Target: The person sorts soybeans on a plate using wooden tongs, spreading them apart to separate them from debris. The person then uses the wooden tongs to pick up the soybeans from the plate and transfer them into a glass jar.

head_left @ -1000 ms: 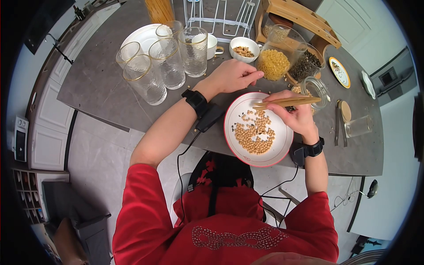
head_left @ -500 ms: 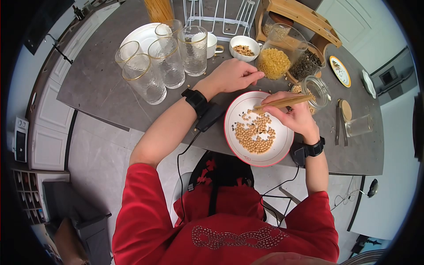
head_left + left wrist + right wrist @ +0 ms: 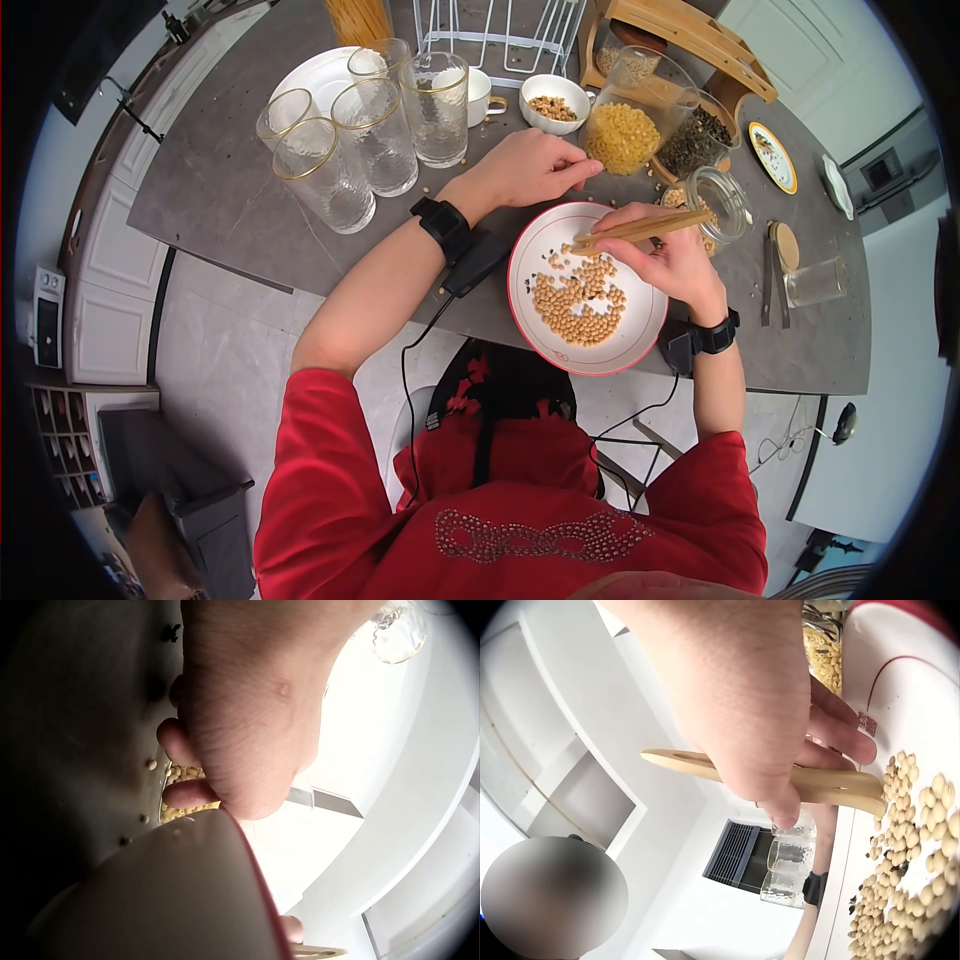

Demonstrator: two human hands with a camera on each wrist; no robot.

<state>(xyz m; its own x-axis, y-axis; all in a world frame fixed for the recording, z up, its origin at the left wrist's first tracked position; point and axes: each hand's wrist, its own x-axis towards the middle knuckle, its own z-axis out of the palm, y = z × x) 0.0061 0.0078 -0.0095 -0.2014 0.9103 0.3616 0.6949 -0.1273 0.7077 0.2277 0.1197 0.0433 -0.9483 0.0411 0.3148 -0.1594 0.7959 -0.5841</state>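
Observation:
A white plate with a red rim (image 3: 640, 345) holds pale round beans (image 3: 580, 310) mixed with a few dark bits. My right hand (image 3: 665, 262) pinches wooden tongs (image 3: 640, 230) over the plate's upper part; in the right wrist view the tips of the tongs (image 3: 840, 787) are at the edge of the beans (image 3: 900, 825). Beyond the plate's upper left rim, my left hand (image 3: 530, 168) rests on the table, fingers loosely bent and holding nothing. The left wrist view shows that hand (image 3: 247, 712) beside the plate's outer wall (image 3: 187, 885).
Several gold-rimmed glasses (image 3: 375, 140) stand at the left. Behind are a white bowl (image 3: 553, 104), a wire rack (image 3: 490, 40) and a container of yellow pasta (image 3: 622, 138). An open glass jar (image 3: 725, 205) lies right of the plate, near metal tongs (image 3: 775, 280) and an overturned glass (image 3: 817, 284).
The wooden tongs in my right hand have changed angle slightly, their rear end shifting left and then a little right again. My left hand has stayed at the same place on the table.

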